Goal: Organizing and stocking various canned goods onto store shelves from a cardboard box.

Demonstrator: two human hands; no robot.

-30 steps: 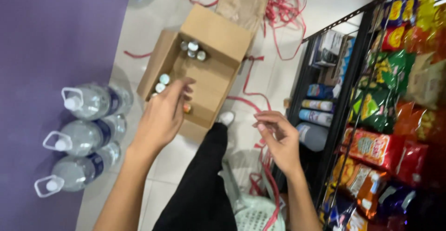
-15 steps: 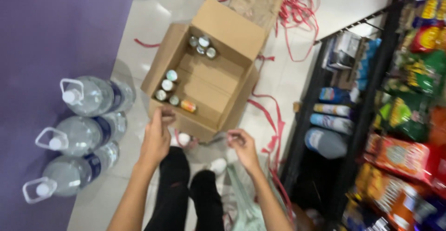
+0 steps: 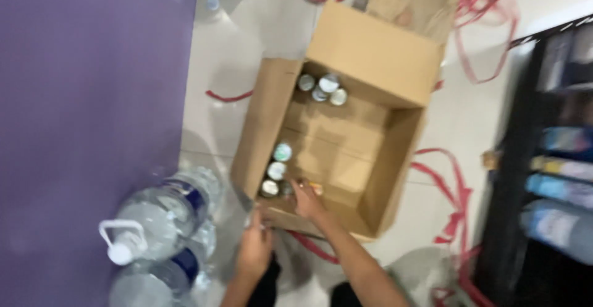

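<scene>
- The right hand [image 3: 307, 201] reached down into the open cardboard box [image 3: 346, 140], its fingers over a small orange-capped item [image 3: 315, 187] lying on the box floor; blur hid whether they had closed on it, so I cannot tell.
- The left hand [image 3: 255, 245] sat just outside the box's near wall, close to the near-left corner. Its fingers looked curled, perhaps round something small and pale, but the picture was too soft to say whether it gripped anything.
- Inside the box, a short row of round-lidded cans [image 3: 276, 170] stood against the left wall, right beside the reaching right hand.
- A second cluster of cans [image 3: 322, 87] stood in the far-left corner, well apart from the hands.
- The rest of the box floor was bare cardboard, and the far flap stood raised.
- Two large water bottles [image 3: 162, 215] with white handles lay on the tiled floor [image 3: 247, 29] to the left of the box, near the left hand.
- Red plastic straps [image 3: 454, 196] trailed over the floor right of the box and behind it.
- A dark shelf rack [image 3: 550, 159] holding blurred packages rose at the right edge.
- A purple surface [image 3: 86, 84] filled the left side.
</scene>
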